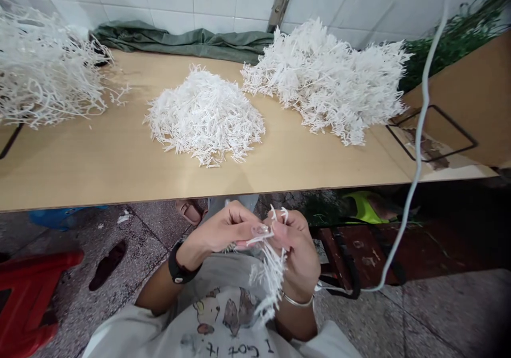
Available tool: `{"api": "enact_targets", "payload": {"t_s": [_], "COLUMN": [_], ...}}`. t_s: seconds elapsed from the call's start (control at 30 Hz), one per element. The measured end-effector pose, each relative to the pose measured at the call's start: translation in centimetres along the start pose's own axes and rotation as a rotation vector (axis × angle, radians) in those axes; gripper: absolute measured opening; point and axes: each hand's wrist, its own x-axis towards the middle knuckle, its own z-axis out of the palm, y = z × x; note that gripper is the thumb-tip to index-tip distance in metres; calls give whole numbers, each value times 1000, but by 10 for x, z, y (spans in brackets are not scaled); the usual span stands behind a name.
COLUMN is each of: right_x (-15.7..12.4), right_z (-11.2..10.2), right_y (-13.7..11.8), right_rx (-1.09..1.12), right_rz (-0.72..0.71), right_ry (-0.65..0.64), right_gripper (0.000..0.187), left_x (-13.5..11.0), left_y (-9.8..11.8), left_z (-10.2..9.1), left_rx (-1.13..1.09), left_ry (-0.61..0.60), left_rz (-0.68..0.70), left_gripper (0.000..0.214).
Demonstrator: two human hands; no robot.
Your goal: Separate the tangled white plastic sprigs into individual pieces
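Note:
Both my hands meet in front of my shirt, just below the table's front edge. A small white plastic branching sprig (272,273) hangs down from between them, its thin forked tips pointing toward my shirt. My left hand (227,227), with a black band on its wrist, pinches a short white piece at the top of the sprig. Fingers of my right hand (297,246) are closed around the sprig's upper part, and two forked tips poke up above them. A bangle circles the right wrist. Ahead lies a rounded pile of short white plastic pieces (205,115).
On the table (120,171), a larger heap of white sprigs (335,81) lies right, and a loose tangle of white strands (43,65) left. Green cloth (179,41) runs along the wall. A pale cable (419,134) hangs at right. A red stool (35,294) stands at lower left.

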Motion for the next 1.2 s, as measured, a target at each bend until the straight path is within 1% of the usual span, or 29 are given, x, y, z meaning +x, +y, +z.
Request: {"api": "enact_targets", "payload": {"t_s": [0.07,0.13,0.17,0.2,0.27,0.33,0.37,0.4,0.43,0.47,0.5,0.53,0.57,0.6,0.7,0.73,0.8,0.87,0.9,0.93,0.97,1.0,1.03,1.07,1.1,1.13,1.17,1.2], "right_x": [2,8,12,15,18,18,17,16,15,15,16,17,18,19,21,22,22,21,21,20,20,20,20,20,19,19,19,19], "right_z": [0,-4,-7,-9,-11,-8,-6,-4,-2,0,0,0,0,-1,-3,-3,-3,-3,-4,-4,-5,-6,-7,-8,-9,-10,-11,-13], "right_y": [-2,-6,-9,-12,-18,-19,-19,-17,-15,-13,-12,-11,-10,-10,-13,-14,-14,-14,-14,-13,-13,-13,-13,-13,-13,-12,-12,-11], "right_rx": [99,193,235,260,231,125,72,30,0,-20,-33,-41,-48,-53,-69,-73,-79,-79,-79,-82,-91,-103,-120,-141,-170,-207,-253,-308], "right_rz": [19,-59,-121,-172,-211,-212,-225,-252,-278,-294,-295,-288,-281,-278,-293,-302,-311,-319,-327,-329,-326,-319,-309,-303,-304,-313,-328,-342], "right_ry": [-48,-65,-58,-50,12,155,243,327,401,447,476,495,508,517,535,537,531,522,519,513,503,490,478,471,468,472,484,495], "right_gripper": [38,41,42,43,44,44,43,42,41,40,40,40,40,40,38,38,38,37,37,36,36,36,37,37,36,36,36,35], "left_x": [1,1,-1,-2,-5,-4,-1,3,9,16,23,30,36,41,50,51,53,53,53,51,49,46,41,36,30,25,19,14], "left_y": [-18,-30,-33,-31,-19,5,20,34,47,59,68,76,81,84,87,88,90,93,94,94,93,91,87,81,75,67,60,52], "left_z": [4,10,13,16,18,13,7,-1,-11,-22,-35,-47,-58,-68,-88,-92,-96,-94,-90,-84,-75,-64,-52,-39,-27,-16,-7,-1], "left_rx": [-160,-230,-205,-149,-20,186,378,608,833,1056,1269,1431,1540,1606,1644,1641,1640,1632,1615,1582,1534,1472,1389,1298,1189,1065,948,842], "left_ry": [4,17,37,66,118,178,242,335,480,663,832,944,1006,1057,1182,1228,1300,1352,1346,1302,1205,1051,858,633,423,272,173,120], "left_rz": [9,42,71,98,134,128,123,125,167,220,238,230,210,198,211,211,169,151,186,252,332,401,446,432,371,305,220,137], "left_gripper": [64,74,76,76,72,58,49,42,37,34,32,29,23,20,33,31,27,21,18,18,20,22,22,22,23,27,30,34]}}
